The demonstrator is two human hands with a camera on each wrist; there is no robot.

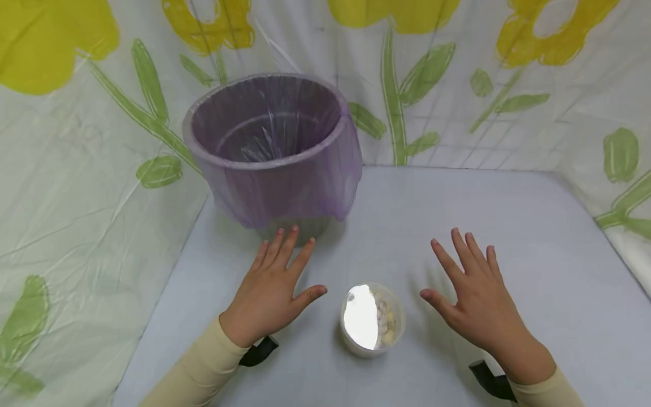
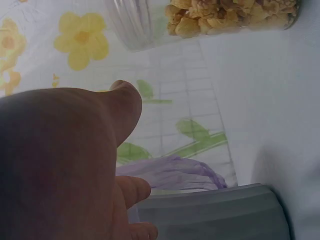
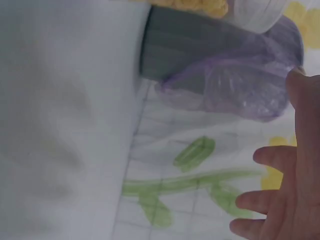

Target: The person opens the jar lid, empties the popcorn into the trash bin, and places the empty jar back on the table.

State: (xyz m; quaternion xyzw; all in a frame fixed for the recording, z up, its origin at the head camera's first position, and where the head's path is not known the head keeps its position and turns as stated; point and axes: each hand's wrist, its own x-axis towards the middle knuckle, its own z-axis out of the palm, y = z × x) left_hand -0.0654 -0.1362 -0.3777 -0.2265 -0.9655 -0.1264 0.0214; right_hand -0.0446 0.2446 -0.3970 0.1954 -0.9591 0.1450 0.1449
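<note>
A round clear plastic tub (image 1: 390, 322) with a shiny lid stands between the two hands. Crunchy golden-brown pieces (image 2: 230, 17) show through its side in the left wrist view, filling its lower part. To the left of the tub, my left hand (image 1: 269, 297) is spread with fingers straight, its thumb pointing at the tub and its fingertips overlapping the base of the bin in the head view. My right hand (image 1: 478, 305) is spread likewise to the right of the tub, holding nothing. Both hands are apart from the tub.
A grey bin (image 2: 215, 215) lined with a thin purple bag (image 1: 285, 192) stands at the back left of the white table (image 1: 508, 226). Behind it hangs a plastic sheet (image 1: 305, 34) printed with yellow flowers, which also covers both sides.
</note>
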